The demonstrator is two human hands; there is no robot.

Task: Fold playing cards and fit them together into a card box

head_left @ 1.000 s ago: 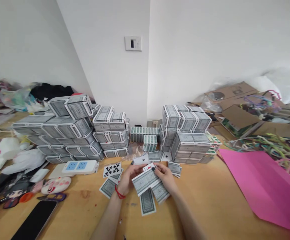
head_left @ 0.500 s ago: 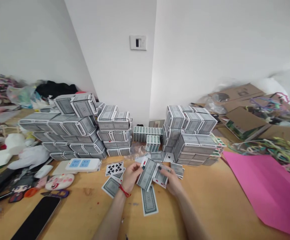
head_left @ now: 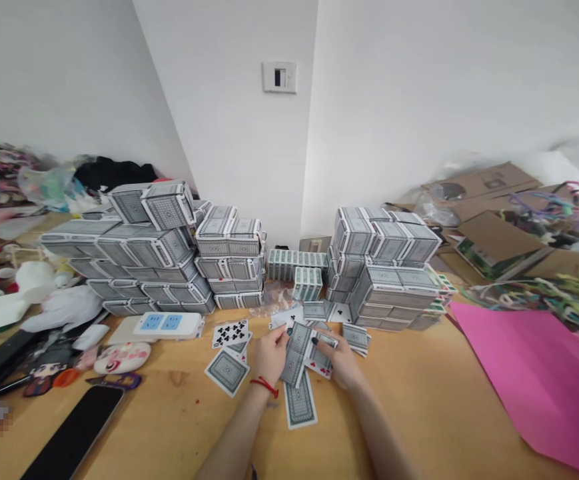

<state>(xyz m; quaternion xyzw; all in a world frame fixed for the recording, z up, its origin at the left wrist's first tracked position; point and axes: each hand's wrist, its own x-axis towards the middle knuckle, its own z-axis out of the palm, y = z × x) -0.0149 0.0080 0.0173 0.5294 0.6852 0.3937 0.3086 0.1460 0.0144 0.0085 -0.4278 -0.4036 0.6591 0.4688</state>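
My left hand (head_left: 272, 353), with a red string at the wrist, pinches the upper left edge of a long patterned card piece (head_left: 296, 353); it looks like playing cards joined end to end. Right of it, my right hand (head_left: 342, 360) is closed on a folded playing card (head_left: 320, 363) with red pips at its lower edge. The two pieces touch or overlap between my hands. Below them, a face-down card (head_left: 300, 407) lies on the table. Left of my left hand are a ten of clubs (head_left: 230, 333) and a face-down card (head_left: 228, 371).
Blocks of folded cards are stacked at the left (head_left: 134, 247) and right (head_left: 394, 293). Smaller green card blocks (head_left: 308, 283) stand between them. A power strip (head_left: 169, 325), a phone (head_left: 76, 433) and scissors (head_left: 119, 381) lie left. Pink paper (head_left: 529, 380) and cardboard boxes (head_left: 499, 233) are right.
The long card piece has turned from lying crosswise to standing nearly upright between my hands. The right hand's card has tilted, showing red pips. The view has shifted slightly.
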